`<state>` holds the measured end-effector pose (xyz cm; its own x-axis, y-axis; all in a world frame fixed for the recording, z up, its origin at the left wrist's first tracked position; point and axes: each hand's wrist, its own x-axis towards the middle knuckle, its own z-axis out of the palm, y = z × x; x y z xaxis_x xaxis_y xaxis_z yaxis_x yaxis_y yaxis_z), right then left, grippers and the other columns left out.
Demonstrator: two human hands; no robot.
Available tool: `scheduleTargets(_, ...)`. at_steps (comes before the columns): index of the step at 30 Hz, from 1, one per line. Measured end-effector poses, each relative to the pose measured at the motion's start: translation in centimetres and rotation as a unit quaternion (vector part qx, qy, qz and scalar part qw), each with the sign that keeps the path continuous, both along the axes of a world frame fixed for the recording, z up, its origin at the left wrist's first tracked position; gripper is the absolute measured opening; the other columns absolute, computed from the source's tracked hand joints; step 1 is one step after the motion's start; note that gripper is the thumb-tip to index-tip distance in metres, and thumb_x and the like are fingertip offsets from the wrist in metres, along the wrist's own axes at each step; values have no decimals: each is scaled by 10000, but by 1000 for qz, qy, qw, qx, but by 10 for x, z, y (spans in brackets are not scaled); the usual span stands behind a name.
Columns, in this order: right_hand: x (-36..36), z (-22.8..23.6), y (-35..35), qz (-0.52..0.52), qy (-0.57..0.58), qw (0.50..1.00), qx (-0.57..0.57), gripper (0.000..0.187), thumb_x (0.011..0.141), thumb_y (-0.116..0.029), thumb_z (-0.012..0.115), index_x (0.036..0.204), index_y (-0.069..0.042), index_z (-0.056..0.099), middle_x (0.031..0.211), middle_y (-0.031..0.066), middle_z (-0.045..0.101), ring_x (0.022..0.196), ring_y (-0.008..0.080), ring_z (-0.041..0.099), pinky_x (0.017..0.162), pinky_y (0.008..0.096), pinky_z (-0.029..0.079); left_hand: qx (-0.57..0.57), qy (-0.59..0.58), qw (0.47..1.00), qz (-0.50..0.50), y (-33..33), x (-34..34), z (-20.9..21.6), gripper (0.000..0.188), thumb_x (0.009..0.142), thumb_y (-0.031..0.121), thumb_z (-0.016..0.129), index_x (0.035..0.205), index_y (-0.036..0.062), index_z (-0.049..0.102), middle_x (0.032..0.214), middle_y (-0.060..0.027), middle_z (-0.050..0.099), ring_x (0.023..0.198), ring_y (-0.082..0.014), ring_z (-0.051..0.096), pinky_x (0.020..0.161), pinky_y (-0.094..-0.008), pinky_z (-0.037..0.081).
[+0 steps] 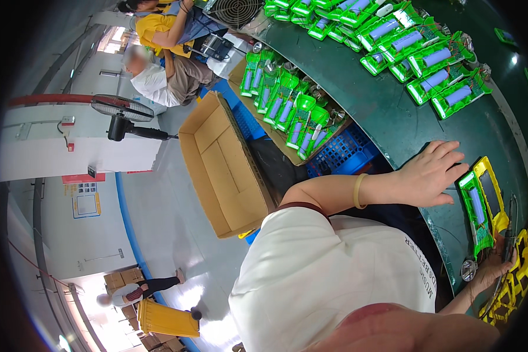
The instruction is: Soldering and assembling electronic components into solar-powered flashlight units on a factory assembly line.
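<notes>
Grip, left: your left hand (pixel 433 175), fingers spread and palm down, nothing seen in it; contact with the bench cannot be told. Grip, right: your right hand (pixel 491 271), fingers curled, seemingly round a slim dark tool (pixel 508 232); fingertips partly hidden. Landmark: one green housing (pixel 483 237), lying open on the green bench (pixel 364 97) between your two hands, a violet cell (pixel 476 206) seated in it. Beside the landmark, on its far side from you: one yellow casing (pixel 500 218) with a dark panel, near or touching; which, cannot be told. At the landmark's right-hand end: one round silvery lamp head (pixel 469 270). Past the landmark, by your right hand: a heap of yellow openwork parts (pixel 525 258). Well to the landmark's left: rows of like green units (pixel 437 57) on the bench, and a further lot (pixel 284 111) in a cardboard tray, above a blue crate (pixel 343 152). Condition, by judgement: cell placed in the landmark piece; housing open and yellow casing not fitted over it, so closing appears outstanding. Rows and tray lot: also open, cells fitted; whether wiring is complete, or which lot is worked, cannot be told.
</notes>
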<state>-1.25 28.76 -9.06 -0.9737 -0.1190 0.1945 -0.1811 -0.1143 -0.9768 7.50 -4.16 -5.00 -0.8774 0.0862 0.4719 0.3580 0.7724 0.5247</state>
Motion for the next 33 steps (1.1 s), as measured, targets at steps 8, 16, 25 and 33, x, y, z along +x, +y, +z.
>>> scheduleTargets(8,2,6,-6,-6,-12,1000,0,534,879,-552,284,1184,-125,381,1035,166,568,945,276,552,805,318,380,3,6,1000,-7,0,0,0,643,598,306,731,1108,11,474,1133,-158,462,1142,-347,358,959,-448,267)
scheduleTargets(16,-1,-2,4,-15,-29,999,-12,549,858,-564,331,1195,-136,397,1060,180,554,976,304,538,851,366,375,-2,10,1000,-6,0,0,-1,583,600,312,726,1052,17,508,1116,-154,469,1138,-340,362,957,-452,265)
scheduleTargets(25,-2,-5,10,2,-44,998,-52,561,829,-560,416,1211,-150,397,1089,198,536,1018,339,514,916,432,366,-4,14,1000,-10,0,0,-1,559,604,316,722,1034,18,528,1112,-154,468,1134,-342,363,957,-455,265)
scheduleTargets(33,3,2,-4,-18,-12,1000,-3,549,876,-562,277,1185,-120,375,1045,178,559,935,256,540,811,315,372,-5,13,1000,-10,0,1,-2,542,612,314,717,1028,17,537,1107,-159,474,1134,-344,365,959,-451,266)
